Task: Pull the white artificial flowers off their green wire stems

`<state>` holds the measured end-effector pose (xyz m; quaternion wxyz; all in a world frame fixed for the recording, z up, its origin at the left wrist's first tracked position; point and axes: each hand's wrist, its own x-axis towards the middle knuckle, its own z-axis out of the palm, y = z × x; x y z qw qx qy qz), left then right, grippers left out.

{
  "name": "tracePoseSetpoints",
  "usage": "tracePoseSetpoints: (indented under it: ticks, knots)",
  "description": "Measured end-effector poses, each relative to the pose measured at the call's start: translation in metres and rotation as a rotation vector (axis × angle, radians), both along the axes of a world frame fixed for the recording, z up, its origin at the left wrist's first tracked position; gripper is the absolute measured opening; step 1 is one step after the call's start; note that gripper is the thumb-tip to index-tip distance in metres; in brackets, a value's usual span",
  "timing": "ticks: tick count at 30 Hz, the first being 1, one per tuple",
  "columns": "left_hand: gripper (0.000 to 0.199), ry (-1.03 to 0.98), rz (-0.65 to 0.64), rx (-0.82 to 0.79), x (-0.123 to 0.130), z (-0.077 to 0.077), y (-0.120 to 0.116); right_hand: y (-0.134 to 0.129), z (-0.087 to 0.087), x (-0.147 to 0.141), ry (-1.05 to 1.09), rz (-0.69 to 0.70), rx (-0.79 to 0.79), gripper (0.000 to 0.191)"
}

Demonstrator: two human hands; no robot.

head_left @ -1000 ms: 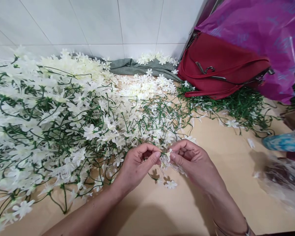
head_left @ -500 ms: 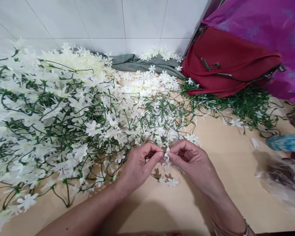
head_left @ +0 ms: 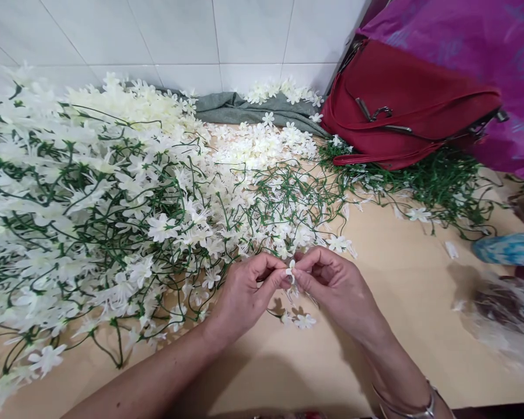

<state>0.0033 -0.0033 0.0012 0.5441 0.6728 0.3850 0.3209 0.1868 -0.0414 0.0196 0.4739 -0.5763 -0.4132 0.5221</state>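
Observation:
Between my fingertips is a small white artificial flower (head_left: 291, 268), pinched from both sides above the table. My left hand (head_left: 255, 291) is closed in a thumb-and-finger pinch at the flower's left edge. From the right, my right hand (head_left: 335, 288) pinches it the same way; thin white stamens hang under the fingers. On the table just below lies a loose white flower (head_left: 305, 320). A large heap of white artificial flowers (head_left: 113, 221) with green stems spreads to the left and behind my hands.
Green stems (head_left: 296, 189) and loose white petals (head_left: 253, 148) lie behind my hands. A red handbag (head_left: 401, 110) rests on more stems, before a purple bag (head_left: 475, 41). At right are a blue-patterned object (head_left: 508, 249) and clear plastic (head_left: 501, 314). Grey cloth (head_left: 235, 109) lines the tiled wall (head_left: 174, 35).
The small flower has turned and shifted slightly left between my fingertips, so more of its white petals show. Both hands keep their pinch.

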Motion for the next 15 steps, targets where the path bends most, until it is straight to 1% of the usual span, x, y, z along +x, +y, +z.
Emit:
tracePoseSetpoints:
  ticks: [4, 8, 11, 15]
  knots:
    - [0.018, 0.013, 0.001, 0.004, 0.001, 0.000, 0.000, 0.003, -0.002, 0.001, 0.045, 0.019, -0.025, 0.031]
    - [0.020, -0.019, 0.023, -0.056, 0.003, 0.001, 0.000, 0.005, -0.001, 0.007, 0.109, 0.047, -0.045, 0.030]
    - [0.018, -0.049, 0.049, -0.076, 0.005, -0.001, -0.001, 0.004, -0.001, 0.015, 0.094, 0.063, -0.063, 0.028]
    - [0.018, -0.072, 0.060, -0.082, 0.004, -0.003, 0.000, 0.001, -0.002, 0.023, 0.065, 0.088, -0.084, 0.030]
